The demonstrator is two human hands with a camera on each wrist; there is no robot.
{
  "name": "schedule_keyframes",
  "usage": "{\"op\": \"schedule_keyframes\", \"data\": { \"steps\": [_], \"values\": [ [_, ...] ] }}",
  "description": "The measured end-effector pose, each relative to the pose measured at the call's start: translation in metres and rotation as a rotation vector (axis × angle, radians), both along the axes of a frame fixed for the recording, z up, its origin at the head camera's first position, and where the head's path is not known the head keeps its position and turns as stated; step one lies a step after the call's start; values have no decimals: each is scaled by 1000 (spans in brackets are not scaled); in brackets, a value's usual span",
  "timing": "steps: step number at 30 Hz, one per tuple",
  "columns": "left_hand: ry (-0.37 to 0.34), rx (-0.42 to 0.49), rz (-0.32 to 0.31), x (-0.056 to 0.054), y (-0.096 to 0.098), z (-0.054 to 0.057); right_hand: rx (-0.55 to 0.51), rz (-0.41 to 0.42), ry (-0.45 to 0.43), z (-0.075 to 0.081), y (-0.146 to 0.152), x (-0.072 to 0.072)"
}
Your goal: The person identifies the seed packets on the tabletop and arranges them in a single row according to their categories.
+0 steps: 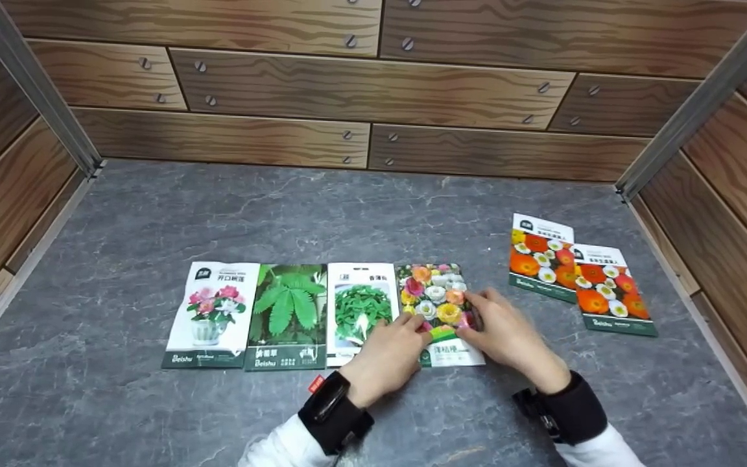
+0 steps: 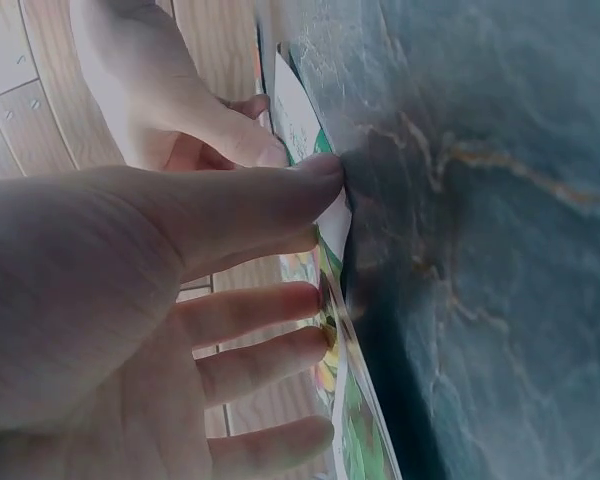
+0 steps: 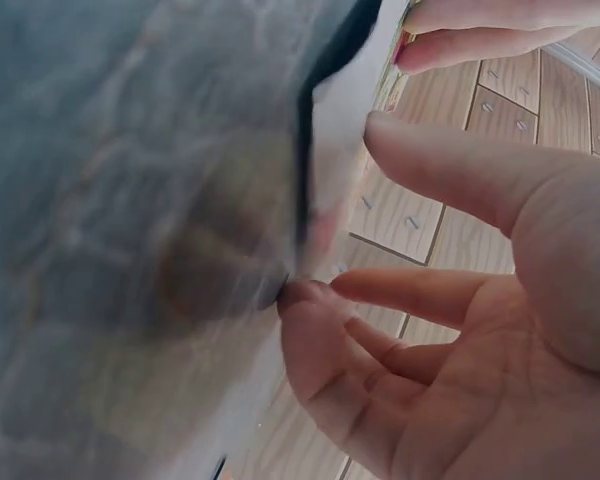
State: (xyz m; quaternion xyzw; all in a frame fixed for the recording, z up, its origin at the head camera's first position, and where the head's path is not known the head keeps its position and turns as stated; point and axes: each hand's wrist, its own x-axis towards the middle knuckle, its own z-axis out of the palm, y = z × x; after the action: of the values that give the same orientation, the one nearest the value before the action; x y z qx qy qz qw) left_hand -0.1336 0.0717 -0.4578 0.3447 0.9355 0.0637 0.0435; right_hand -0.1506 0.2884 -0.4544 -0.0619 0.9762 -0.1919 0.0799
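Observation:
A flower seed packet (image 1: 435,292) with colorful blooms lies on the table, at the right end of a row of seed packets. My left hand (image 1: 386,353) touches its lower left part, overlapping the neighboring leafy-green packet (image 1: 364,298). In the left wrist view, the thumb and extended fingers (image 2: 260,300) of that hand meet the packet edges. At the packet's right side is my right hand (image 1: 506,327), thumb low and fingers higher along the edge. The right wrist view shows its fingertips (image 3: 305,300) lightly bent against that edge.
Left in the row lie a green-leaf packet (image 1: 289,311) and a pink-flower packet (image 1: 214,311). Two orange-flower packets (image 1: 542,259) (image 1: 613,292) overlap at the right. Wood-patterned walls (image 1: 373,91) enclose the grey marbled table (image 1: 283,207) at the back and sides.

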Motion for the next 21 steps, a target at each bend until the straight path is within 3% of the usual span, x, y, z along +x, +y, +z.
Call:
{"op": "schedule_keyframes", "data": {
  "steps": [7,21],
  "values": [
    [-11,-39,11,0,0,3,27,56,17,2,-2,3],
    [-28,-16,23,-2,-2,3,47,103,14,1,-3,5]
  ]
}}
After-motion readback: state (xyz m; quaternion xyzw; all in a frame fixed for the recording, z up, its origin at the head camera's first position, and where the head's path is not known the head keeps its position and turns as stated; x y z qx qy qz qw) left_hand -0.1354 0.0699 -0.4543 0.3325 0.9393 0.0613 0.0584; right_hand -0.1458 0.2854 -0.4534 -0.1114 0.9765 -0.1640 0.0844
